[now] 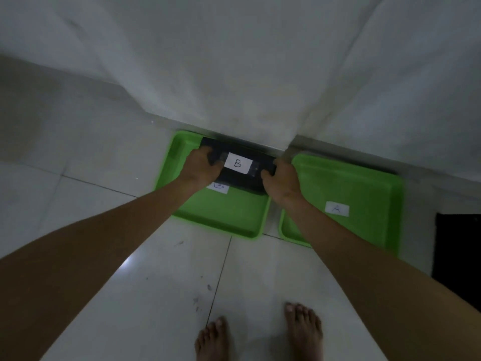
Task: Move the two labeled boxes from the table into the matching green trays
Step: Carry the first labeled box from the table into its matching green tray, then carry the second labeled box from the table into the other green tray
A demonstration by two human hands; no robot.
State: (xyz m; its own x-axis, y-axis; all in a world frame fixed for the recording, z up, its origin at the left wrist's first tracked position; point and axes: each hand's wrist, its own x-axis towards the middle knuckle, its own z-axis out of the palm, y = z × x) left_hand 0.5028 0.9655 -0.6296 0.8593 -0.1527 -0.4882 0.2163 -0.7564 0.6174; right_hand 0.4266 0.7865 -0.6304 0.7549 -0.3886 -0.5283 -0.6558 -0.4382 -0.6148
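Hands clamp the black box marked B at both ends, left hand and right hand curled around it, low over the far part of the green tray labelled B. Whether it rests on the tray floor yet, I cannot tell. Danger now: it sits hard against the white cloth edge, so letting go early could leave it perched on the rim, tilted. Smooth raised lip, glossy plastic; rigid rectangular box, paper label. Tray A just beside holds no box, glossy floor tiles beneath.
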